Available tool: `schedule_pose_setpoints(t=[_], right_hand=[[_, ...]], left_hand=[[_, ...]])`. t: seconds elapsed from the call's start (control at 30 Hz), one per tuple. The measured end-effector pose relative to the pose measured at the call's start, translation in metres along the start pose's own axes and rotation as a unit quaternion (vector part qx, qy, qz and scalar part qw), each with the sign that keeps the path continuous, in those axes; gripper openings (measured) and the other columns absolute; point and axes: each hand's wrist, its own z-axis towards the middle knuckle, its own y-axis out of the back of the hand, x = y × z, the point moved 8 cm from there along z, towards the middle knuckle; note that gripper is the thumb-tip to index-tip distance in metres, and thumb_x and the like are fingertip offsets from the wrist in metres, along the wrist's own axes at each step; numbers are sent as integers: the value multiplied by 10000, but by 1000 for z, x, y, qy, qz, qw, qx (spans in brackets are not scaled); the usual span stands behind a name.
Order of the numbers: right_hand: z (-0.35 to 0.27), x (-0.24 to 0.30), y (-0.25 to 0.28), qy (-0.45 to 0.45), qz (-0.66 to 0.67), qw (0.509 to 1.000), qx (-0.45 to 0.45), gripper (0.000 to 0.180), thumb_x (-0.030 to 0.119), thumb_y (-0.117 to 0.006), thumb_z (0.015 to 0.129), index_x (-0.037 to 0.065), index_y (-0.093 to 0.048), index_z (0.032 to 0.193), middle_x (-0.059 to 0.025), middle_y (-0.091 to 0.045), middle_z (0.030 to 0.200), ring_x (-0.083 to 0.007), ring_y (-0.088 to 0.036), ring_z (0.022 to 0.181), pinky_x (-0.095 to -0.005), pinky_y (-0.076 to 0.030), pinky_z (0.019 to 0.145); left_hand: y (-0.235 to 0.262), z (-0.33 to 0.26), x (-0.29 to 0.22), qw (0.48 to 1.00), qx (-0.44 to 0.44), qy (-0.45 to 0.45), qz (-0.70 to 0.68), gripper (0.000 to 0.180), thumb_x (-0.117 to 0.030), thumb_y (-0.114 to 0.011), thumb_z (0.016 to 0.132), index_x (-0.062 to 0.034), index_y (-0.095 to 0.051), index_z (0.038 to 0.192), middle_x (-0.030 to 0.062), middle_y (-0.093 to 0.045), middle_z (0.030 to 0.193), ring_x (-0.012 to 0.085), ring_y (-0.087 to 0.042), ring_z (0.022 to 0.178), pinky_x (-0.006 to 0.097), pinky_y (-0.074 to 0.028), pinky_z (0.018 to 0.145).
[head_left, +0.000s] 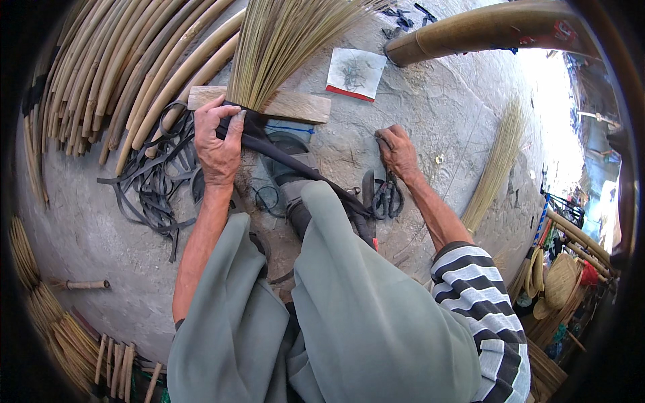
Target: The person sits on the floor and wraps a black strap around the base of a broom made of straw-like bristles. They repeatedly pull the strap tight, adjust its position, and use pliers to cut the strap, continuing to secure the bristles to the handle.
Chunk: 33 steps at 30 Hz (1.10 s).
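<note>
My left hand (pixel 218 138) is closed on a black rubber-like strip (pixel 289 156) at the bound base of a bundle of straw bristles (pixel 285 50). That base lies over a wooden block (pixel 295 106), and the bristles fan out away from me. From there the strip slants down to the right, past my knee. To the right, my right hand (pixel 398 153) is curled close to the ground; whatever its fingers hold is hidden. Black-handled scissors (pixel 388 200) lie just below it, beside a dark blade (pixel 368 187).
Left of my hand lies a tangle of black strips (pixel 158 178), with many bamboo poles (pixel 127 67) behind. An open paper packet (pixel 356 72) holds small dark bits. A thick bamboo post (pixel 484 30) stands at far right, and another straw bundle (pixel 497 164) lies nearer.
</note>
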Motion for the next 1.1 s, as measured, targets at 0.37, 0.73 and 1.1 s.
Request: schedule_pose_setpoints(t=[0.37, 0.73, 1.1], right_hand=[[2, 2, 2, 32, -29, 999, 17, 164, 104, -753, 985, 53, -744, 1141, -161, -671, 1091, -397, -687, 1064, -473, -571, 912], [-4, -4, -11, -7, -85, 996, -9, 114, 45, -658, 976, 4, -631, 1079, -244, -583, 1069, -460, -601, 1040, -534, -508, 903], [-41, -25, 3, -135, 12, 986, -98, 170, 57, -678, 964, 34, -667, 1132, -232, -627, 1062, -436, -627, 1060, -544, -516, 957]], left_hand=[[0, -1, 3, 1000, 3, 3, 4, 165, -163, -828, 1001, -84, -784, 1139, 153, -718, 1331, 303, -690, 1262, 424, -540, 1081], [1, 0, 3, 1000, 3, 14, -9, 168, -142, -826, 992, -69, -783, 1137, 158, -718, 1332, 315, -691, 1281, 425, -535, 1099], [0, 0, 5, 1000, 2, 4, -11, 163, -156, -825, 999, -73, -789, 1135, 167, -728, 1312, 318, -688, 1283, 429, -526, 1106]])
